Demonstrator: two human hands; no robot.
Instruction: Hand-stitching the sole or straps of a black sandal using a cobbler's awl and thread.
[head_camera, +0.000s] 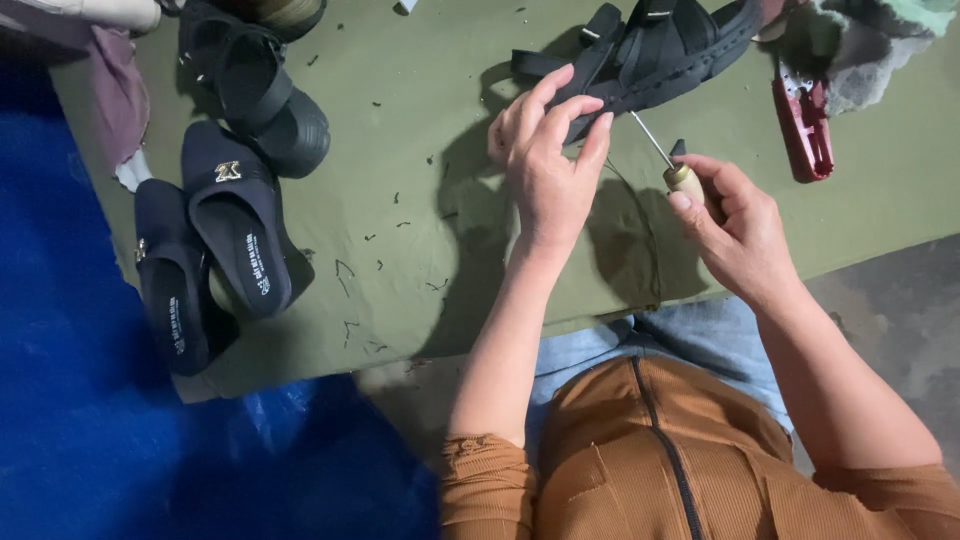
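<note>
Left hand (545, 160) pressed down on the heel end of a black strappy sandal (650, 55) at the far side of the olive green tabletop (400, 200), fingers curled over the sole edge and pinning it, not fully closed. Right hand (735, 225) was closed around the pale wooden handle of an awl (672, 165), its thin metal needle angled up toward the sandal's sole just beside the left fingertips. Needle tip looked to be at or in the sole edge, though the view was too small to be sure. A thread seemed to run from the awl toward the sandal, faint.

Progress, as a judgement: stitching on this sandal looked mid-way, the shoe held and the tool at the sole, with no finished seam visible from here. Short dark thread scraps (370, 265) lay scattered over the cloth, hinting some work was already done.

Left to right around it: blue plastic sheet (90, 400) along the left edge; a pair of navy slip-on shoes (210, 245) lying side by side near the tabletop's left edge; a black slide sandal (255, 85) behind them; then the hands and the held sandal; a red tool (802, 120) to the right of it, well apart from the right hand; crumpled rag (870, 40) at the far right corner. Nothing stood between hands and sandal.
</note>
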